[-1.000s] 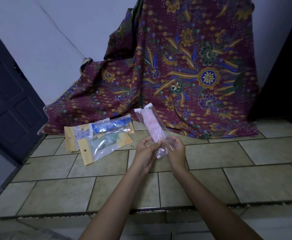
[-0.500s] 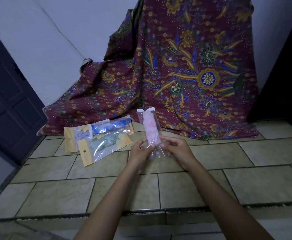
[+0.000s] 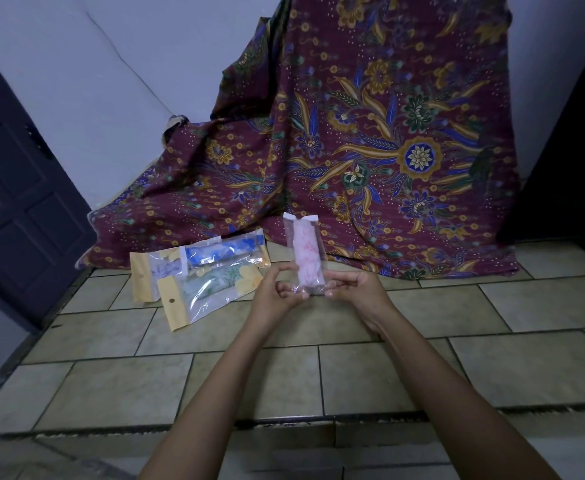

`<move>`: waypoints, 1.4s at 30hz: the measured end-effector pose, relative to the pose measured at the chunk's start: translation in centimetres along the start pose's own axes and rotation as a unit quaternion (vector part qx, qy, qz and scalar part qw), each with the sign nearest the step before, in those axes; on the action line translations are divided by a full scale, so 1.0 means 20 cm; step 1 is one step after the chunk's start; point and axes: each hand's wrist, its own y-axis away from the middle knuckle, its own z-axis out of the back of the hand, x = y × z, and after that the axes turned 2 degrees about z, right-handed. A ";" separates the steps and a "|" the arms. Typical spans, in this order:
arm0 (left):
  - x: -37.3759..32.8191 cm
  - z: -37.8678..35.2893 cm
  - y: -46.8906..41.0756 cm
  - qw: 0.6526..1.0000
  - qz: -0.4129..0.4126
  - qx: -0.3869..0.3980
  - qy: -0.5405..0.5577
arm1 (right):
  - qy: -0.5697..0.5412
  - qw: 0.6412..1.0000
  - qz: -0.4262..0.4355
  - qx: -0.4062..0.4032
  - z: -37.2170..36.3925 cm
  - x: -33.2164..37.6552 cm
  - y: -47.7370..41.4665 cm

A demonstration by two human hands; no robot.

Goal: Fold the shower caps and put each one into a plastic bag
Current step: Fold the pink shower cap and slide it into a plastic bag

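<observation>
1. Both hands are raised over the tiled floor [image 3: 422, 368]. Between them a clear plastic bag [image 3: 298, 221] stands upright with a folded pink shower cap [image 3: 306, 261] inside.
2. The left hand [image 3: 273, 294] pinches the bag's bottom end from one side and the right hand [image 3: 357, 289] pinches it from the other, so neither is free.
3. Done so far, by the look of it: three packed bags [image 3: 201, 275] lie overlapping on the floor, just left of the hands, in front of a patterned cloth [image 3: 388, 150].
4. Still to do, I'd judge: the top flap stands up and probably needs closing, then this bag joins the pile. No loose caps are in view.
</observation>
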 end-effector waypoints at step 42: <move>-0.01 0.17 0.00 0.936 0.133 -0.077 0.318 | 0.208 0.932 0.297 0.000 -0.28 -0.01 -0.08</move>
